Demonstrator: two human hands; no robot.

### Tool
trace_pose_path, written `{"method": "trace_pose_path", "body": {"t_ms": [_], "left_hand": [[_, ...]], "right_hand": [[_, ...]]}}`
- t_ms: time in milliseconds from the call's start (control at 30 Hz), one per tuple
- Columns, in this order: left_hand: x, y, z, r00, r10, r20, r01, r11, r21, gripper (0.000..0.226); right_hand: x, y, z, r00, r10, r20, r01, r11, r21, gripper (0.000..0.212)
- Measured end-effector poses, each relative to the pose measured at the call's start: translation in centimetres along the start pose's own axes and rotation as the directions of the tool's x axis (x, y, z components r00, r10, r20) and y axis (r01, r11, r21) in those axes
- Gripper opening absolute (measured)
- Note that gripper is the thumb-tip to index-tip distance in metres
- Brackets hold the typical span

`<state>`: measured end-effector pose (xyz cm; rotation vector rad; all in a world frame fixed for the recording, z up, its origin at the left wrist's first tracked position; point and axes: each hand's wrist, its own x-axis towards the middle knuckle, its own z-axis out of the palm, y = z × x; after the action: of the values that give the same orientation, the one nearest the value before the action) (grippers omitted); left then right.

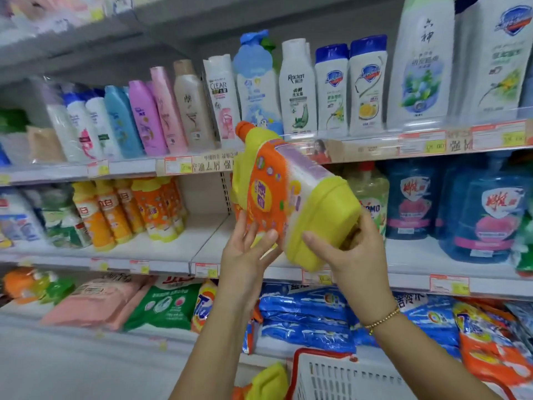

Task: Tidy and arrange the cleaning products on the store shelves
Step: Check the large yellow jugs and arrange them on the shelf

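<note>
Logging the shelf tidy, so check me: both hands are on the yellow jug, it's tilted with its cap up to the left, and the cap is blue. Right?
Not quite. The head view shows the cap of the yellow jug is orange, not blue. The rest stands: left hand and right hand are both on the jug, tilted with its cap up to the left.

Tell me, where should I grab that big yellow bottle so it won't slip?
Probably the yellow handle on the bottle's left edge, below the orange cap, coming from the left. The bottle is tilted, its wide base low on the right, where the right hand cups it.
</note>
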<state>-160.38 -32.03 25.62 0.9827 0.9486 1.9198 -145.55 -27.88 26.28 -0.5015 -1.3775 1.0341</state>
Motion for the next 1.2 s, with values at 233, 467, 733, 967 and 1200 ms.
{"method": "trace_pose_path", "body": {"t_ms": [233,467,733,967,1200], "left_hand": [[0.2,1.2,0.3,0.997,-0.009,0.081,0.014,0.998,-0.065,0.071],[-0.8,2.0,0.1,0.996,0.015,0.091,0.002,0.983,-0.185,0.100],[-2.4,2.8,1.8,0.986,0.166,-0.001,-0.159,0.940,-0.301,0.101],[-2.8,4.3,2.6,0.956,0.282,0.080,-0.254,0.933,-0.253,0.094],[-1.0,5.8,1.0,0.930,0.283,0.234,-0.264,0.958,-0.107,0.082]], "right_hand": [[1.7,-0.5,-0.7,0.940,0.303,0.154,-0.338,0.789,0.513,0.063],[1.4,-0.6,-0.9,0.920,0.237,0.311,-0.343,0.872,0.349,0.075],[-0.5,-1.4,0.7,0.854,-0.282,0.438,0.506,0.651,-0.566,0.104],[-0.9,-1.7,0.3,0.796,-0.507,0.331,0.592,0.540,-0.598,0.102],[-1.6,-2.7,0.4,0.885,-0.306,0.349,0.401,0.884,-0.242,0.098]]}}
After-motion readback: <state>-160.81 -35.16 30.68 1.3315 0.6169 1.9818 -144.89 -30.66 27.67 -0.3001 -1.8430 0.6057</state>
